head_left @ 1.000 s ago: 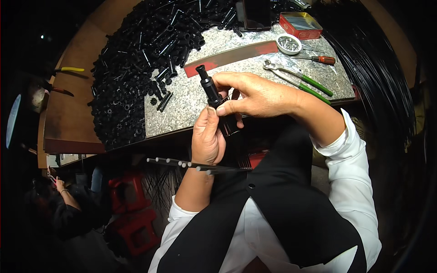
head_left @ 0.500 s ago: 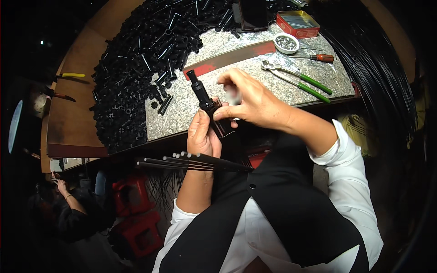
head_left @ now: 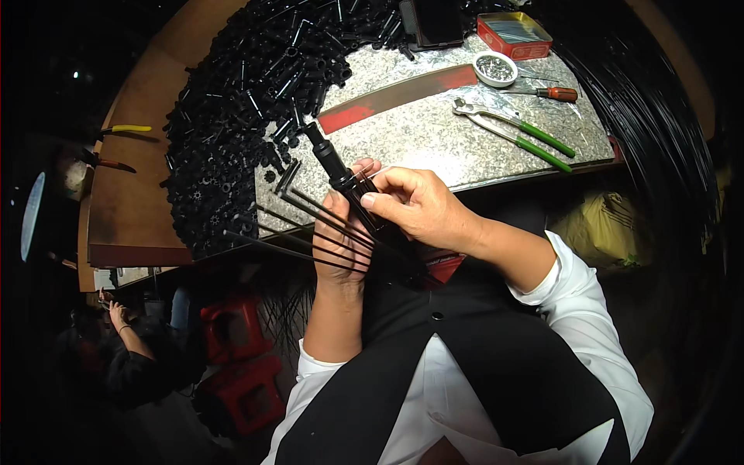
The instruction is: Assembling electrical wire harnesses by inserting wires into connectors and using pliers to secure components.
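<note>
A black umbrella runner (head_left: 332, 160), a stepped tube with a slotted lower part, slants between my hands above the table's near edge. My left hand (head_left: 335, 246) is under its lower part, fingers curled round the back and palm up. My right hand (head_left: 422, 208) pinches the slotted part between thumb and fingers. Thin black umbrella ribs (head_left: 310, 256) fan out leftward across my left palm and wrist; some ends join near the runner's lower end, which is dark and hard to make out. A thin pale wire-like line shows by the right fingertips.
A large heap of black runners (head_left: 232, 147) covers the table's left. Beyond my hands lie a curved red-and-grey strip (head_left: 399, 97), green-handled pincers (head_left: 515, 136), an orange screwdriver (head_left: 559, 94), a bowl of small metal bits (head_left: 496, 80) and a red tin (head_left: 542, 48). Long black rods (head_left: 643, 116) hang at right.
My right fingers have closed onto the runner's slotted part. The runner has shifted slightly left and down, and the ribs have spread upward across my left hand.
</note>
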Demonstrator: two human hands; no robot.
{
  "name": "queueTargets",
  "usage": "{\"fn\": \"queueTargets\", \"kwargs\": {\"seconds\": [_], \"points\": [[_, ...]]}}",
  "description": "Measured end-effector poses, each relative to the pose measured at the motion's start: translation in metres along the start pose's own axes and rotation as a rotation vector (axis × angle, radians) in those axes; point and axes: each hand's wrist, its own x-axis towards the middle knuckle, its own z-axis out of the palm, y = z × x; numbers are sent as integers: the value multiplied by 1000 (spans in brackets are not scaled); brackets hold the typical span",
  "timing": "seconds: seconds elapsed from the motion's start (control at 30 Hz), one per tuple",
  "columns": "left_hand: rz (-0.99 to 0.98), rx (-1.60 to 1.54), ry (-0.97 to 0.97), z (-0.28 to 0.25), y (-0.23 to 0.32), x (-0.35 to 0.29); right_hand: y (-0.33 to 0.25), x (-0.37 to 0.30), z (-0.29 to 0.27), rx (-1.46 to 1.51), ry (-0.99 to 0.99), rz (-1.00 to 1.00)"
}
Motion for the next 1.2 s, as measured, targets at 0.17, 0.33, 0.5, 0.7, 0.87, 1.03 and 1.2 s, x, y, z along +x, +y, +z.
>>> {"fn": "queueTargets", "kwargs": {"seconds": [0.17, 0.33, 0.5, 0.7, 0.87, 1.03, 1.2], "points": [[-7, -139, -71, -7, -3, 0, -1, -4, 2, -61, 41, -77], [-10, -124, -45, -8, -4, -1, 1, -2, 2, -83, 44, -138], [-50, -62, -86, -3, 1, -2, -3, -1, -7, 99, -91, 49], [-12, -74, -152, 3, 1, -1, -5, -2, -12, 127, -119, 75], [23, -154, -206, -7, -5, 2, -8, 0, -12, 151, -126, 85], [15, -138, -274, -7, -4, 4, -7, 0, -12, 185, -153, 104], [-59, -122, -182, -8, -1, 4, -8, -1, -13, 146, -149, 102]]}}
